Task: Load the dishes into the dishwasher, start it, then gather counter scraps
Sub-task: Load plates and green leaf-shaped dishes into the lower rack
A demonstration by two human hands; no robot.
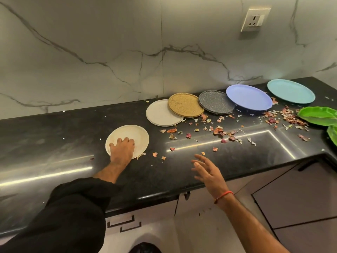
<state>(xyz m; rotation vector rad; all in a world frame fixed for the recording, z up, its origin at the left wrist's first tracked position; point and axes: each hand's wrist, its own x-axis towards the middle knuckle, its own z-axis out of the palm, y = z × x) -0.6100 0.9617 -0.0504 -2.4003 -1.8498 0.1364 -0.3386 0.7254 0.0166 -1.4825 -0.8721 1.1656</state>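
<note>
Right now my left hand lies on the cream plate, fingers curled down onto its near half, the plate flat on the desk. My right hand hovers open, fingers spread, holding nothing, near the desk's front edge and apart from the left one. Beyond my right hand lie the dry scraps, papery pink and brown peel flakes scattered thinly. Farther out runs a row of round, shallow plates: a white plate under the rim of a speckled gold plate, then a dark speckled plate, a smooth violet plate tilted on its neighbour, and a teal plate. Green leaf-shaped dishes sit far right. I judge the polished black stone slippery: dragging the cream plate could shoot it off the edge, and flakes near its rim may stick underneath. The overlapped plates could slide if one is pulled carelessly.
</note>
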